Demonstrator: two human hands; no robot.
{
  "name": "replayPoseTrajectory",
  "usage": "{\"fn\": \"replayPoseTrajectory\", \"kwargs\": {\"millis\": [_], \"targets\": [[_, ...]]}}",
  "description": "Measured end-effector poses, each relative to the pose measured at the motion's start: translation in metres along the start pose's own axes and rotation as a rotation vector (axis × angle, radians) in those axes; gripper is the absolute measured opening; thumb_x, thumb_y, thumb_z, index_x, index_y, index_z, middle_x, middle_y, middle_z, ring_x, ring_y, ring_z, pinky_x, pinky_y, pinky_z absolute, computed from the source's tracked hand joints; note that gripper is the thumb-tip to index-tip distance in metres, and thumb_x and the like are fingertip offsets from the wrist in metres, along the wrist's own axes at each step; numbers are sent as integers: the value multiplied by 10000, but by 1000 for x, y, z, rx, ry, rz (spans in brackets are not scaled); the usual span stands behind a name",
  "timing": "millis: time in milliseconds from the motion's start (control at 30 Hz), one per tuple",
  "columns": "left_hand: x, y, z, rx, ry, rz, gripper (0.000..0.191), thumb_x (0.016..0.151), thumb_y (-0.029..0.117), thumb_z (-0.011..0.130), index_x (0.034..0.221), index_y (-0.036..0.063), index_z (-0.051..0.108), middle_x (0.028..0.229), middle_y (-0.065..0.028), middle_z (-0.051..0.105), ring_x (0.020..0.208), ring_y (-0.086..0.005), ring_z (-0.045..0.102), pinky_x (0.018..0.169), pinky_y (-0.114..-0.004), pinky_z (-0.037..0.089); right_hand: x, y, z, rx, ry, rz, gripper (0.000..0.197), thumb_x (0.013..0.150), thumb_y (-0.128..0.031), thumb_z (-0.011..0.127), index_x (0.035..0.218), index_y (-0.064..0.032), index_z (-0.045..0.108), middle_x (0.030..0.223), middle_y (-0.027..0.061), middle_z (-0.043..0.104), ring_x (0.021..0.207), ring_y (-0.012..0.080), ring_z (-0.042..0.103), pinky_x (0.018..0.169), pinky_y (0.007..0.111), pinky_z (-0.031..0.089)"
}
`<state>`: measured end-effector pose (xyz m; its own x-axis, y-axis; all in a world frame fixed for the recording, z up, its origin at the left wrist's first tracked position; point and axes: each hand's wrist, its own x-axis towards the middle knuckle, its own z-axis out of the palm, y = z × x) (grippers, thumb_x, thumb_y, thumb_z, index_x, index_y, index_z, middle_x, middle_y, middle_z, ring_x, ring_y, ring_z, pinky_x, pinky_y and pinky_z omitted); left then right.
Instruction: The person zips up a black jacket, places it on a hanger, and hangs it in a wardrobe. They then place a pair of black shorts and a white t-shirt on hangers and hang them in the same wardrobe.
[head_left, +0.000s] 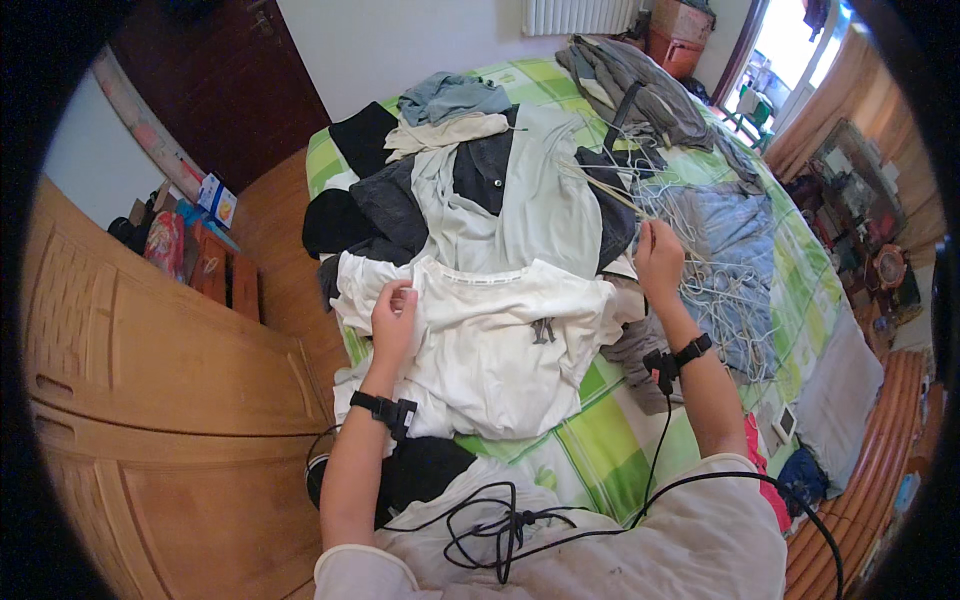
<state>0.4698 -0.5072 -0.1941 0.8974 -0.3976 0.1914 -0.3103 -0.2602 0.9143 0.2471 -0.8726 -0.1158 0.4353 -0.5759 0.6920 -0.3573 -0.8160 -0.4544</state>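
Note:
A white T-shirt (502, 352) with a small dark print on its chest lies spread on the bed, its neckline away from me. My left hand (394, 319) has fingers and thumb closed on the fabric at the shirt's left shoulder, beside the collar. Above the bed at the right, my right hand (660, 259) grips a pale yellowish wire hanger (604, 186), whose far end points up and left over the clothes. Part of the hanger is hidden by my fingers. Just right of this hand is a tangled heap of wire hangers (720, 300).
Light grey-green clothing (544, 202) and dark garments (382, 214) are piled behind the shirt. Blue folded fabric (739, 217) lies beneath the hangers. A wooden cabinet (180, 480) stands close at the left. Black cable (514, 517) loops across my front and runs to my wrist straps.

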Motion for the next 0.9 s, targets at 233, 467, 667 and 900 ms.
{"fn": "replayPoseTrajectory", "kwargs": {"millis": [233, 467, 667, 900], "targets": [[-11, 40, -17, 2, 19, 135, 531, 846, 122, 760, 1336, 97, 558, 1196, -97, 573, 977, -179, 611, 795, -306, 516, 0, -100, -53, 321, -119, -180, 174, 987, -133, 579, 879, -1, 615, 657, 152, 558, 551, 287, 544, 543, 368, 417], [-11, 71, -52, -149, 247, 286, 826, 766, 197, 859, 1453, 77, 417, 1440, -150, 430, 1229, -254, 519, 1035, -417, 433, 3, -170, -59, 638, -356, -187, 240, 992, -122, 589, 809, 31, 559, 629, 45, 460, 572, 99, 407, 523, 285, 341], [-29, 51, -97, -354, -276, 343, 677, 829, 566, 753, 1213, 26, 613, 1096, -89, 662, 892, -174, 679, 837, -272, 521, 13, -174, -15, 725, -274, -175, 216, 1002, -152, 592, 871, -8, 499, 677, 18, 465, 571, 100, 436, 536, 266, 369], [-54, 84, -84, -552, -585, 142, 670, 998, 601, 453, 1281, 7, 577, 1185, -157, 674, 988, -225, 690, 911, -348, 539, 30, -176, 49, 785, -223, -234, 256, 963, -178, 660, 1060, -5, 499, 1052, 129, 540, 879, 144, 624, 627, 267, 493]]}}
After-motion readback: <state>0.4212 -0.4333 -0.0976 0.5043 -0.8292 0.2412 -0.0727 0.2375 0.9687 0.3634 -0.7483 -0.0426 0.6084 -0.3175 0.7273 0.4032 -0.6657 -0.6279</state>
